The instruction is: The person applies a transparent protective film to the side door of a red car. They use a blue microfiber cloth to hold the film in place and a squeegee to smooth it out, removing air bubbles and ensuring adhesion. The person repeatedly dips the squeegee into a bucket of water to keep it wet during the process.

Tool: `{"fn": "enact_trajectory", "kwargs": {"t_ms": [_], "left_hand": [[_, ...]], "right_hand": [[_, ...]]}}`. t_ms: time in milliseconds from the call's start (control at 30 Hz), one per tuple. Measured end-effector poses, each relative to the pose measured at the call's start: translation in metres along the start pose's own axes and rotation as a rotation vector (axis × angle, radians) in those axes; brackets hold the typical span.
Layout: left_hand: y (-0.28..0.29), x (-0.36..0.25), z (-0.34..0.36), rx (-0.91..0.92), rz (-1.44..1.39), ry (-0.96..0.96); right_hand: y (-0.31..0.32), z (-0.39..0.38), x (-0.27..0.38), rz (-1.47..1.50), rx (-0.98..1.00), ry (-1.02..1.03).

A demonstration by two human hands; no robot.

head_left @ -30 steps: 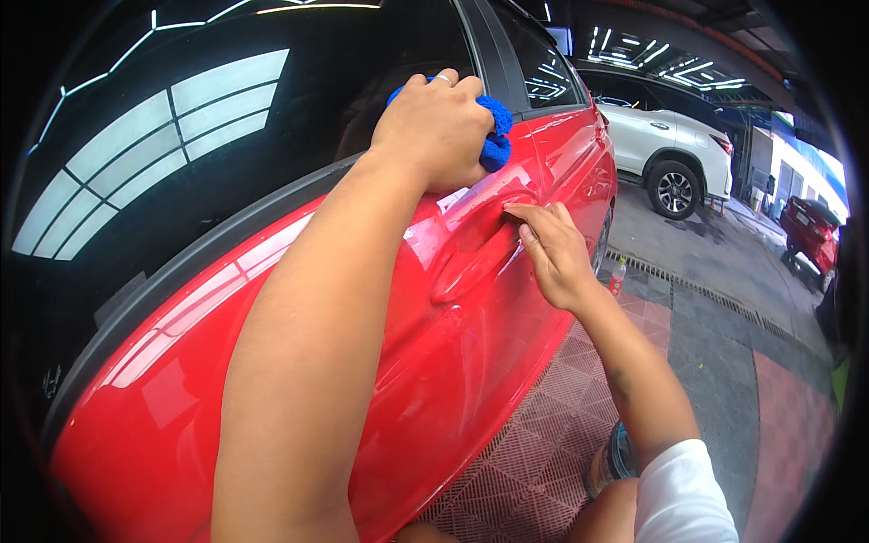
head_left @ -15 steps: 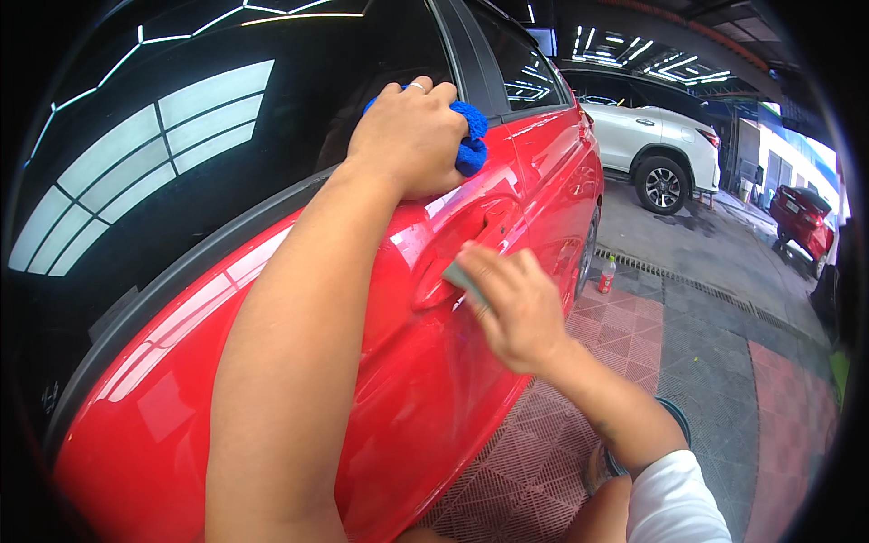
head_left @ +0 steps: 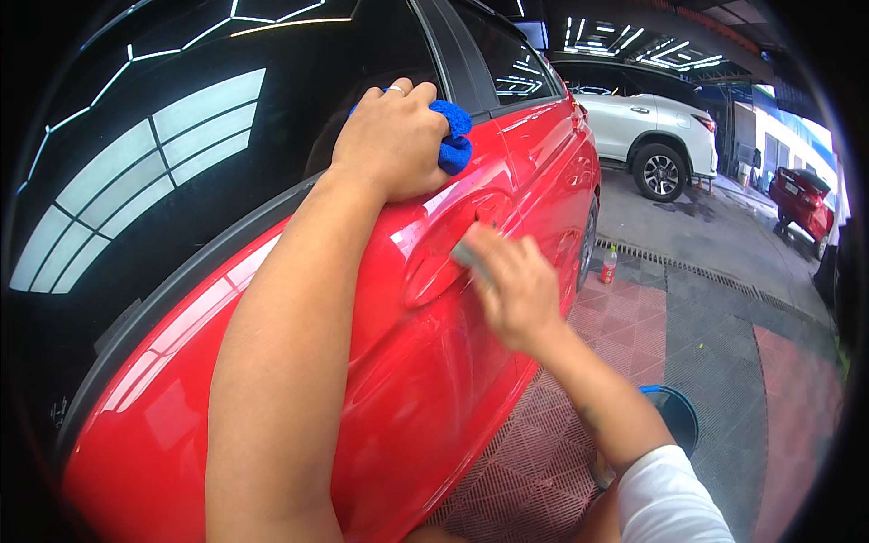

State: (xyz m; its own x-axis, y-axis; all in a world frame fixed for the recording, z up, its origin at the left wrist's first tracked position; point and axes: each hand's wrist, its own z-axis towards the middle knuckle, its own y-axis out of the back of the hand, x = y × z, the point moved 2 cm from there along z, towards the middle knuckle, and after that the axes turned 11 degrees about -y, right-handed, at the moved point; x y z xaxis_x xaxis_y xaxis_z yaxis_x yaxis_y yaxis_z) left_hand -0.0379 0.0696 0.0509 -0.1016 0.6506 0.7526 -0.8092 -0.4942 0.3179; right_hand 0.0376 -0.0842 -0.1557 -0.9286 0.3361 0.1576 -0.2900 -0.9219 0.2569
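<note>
A glossy red car door (head_left: 299, 407) fills the lower left and middle. My left hand (head_left: 387, 143) is closed over a folded blue microfiber cloth (head_left: 455, 149), resting at the base of the dark window (head_left: 317, 81). Part of the cloth is hidden under the palm. Lower and to the right, my right hand (head_left: 523, 288) grips a small grey-green pad (head_left: 472, 261), somewhat blurred by motion. The pad is at the door's handle recess (head_left: 425, 282); whether it presses on the paint is hard to tell.
A dark bucket with a blue rim (head_left: 677, 412) stands beside my right forearm on red and grey floor tiles (head_left: 625, 335). A bottle of red liquid (head_left: 608, 265) stands near the drain grate. Farther off are a white SUV (head_left: 647, 127) and another red car (head_left: 801, 204).
My right hand and the pad have shifted slightly up and to the right along the handle recess. My left hand still holds the cloth by the window. More of the bucket shows.
</note>
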Motion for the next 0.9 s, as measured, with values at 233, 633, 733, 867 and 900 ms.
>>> {"fn": "enact_trajectory", "kwargs": {"t_ms": [233,633,733,867,900], "left_hand": [[-0.007,-0.008,-0.001,-0.078,0.037,-0.022],[-0.016,-0.027,0.001,-0.028,0.048,-0.001],[-0.017,-0.027,0.003,-0.039,0.026,-0.008],[-0.017,-0.020,0.004,-0.068,0.014,-0.028],[-0.015,-0.019,0.004,-0.077,0.015,-0.041]], "right_hand": [[-0.015,-0.022,-0.032,0.311,-0.120,-0.229],[-0.038,-0.080,0.027,0.191,-0.214,-0.122],[-0.037,-0.082,0.035,0.202,-0.179,-0.142],[-0.033,-0.081,0.041,0.220,-0.182,-0.092],[-0.040,-0.075,0.028,0.204,-0.218,-0.082]]}}
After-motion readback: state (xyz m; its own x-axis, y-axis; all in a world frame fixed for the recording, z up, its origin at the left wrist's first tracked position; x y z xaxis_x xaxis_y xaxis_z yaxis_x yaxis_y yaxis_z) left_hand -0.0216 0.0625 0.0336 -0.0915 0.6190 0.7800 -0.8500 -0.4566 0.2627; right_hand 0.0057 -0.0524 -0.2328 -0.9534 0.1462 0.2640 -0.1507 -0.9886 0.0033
